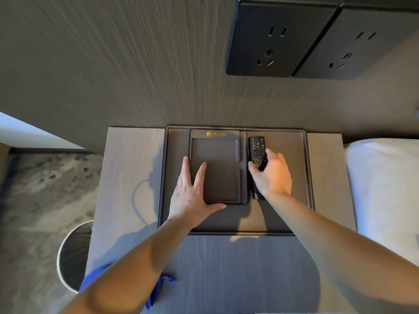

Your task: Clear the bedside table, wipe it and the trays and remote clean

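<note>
Dark trays, two; one remote; two hands.

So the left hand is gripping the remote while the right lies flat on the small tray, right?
No, the hands are swapped. The head view shows the right hand gripping the remote, while the left hand lies flat on the small tray.

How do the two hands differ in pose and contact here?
The left hand lies flat and spread on the small tray, holding nothing; the right hand curls its fingers round the remote. The left rests at the small tray's near-left corner; the right is beside that tray. Both are inside the large tray.
</note>
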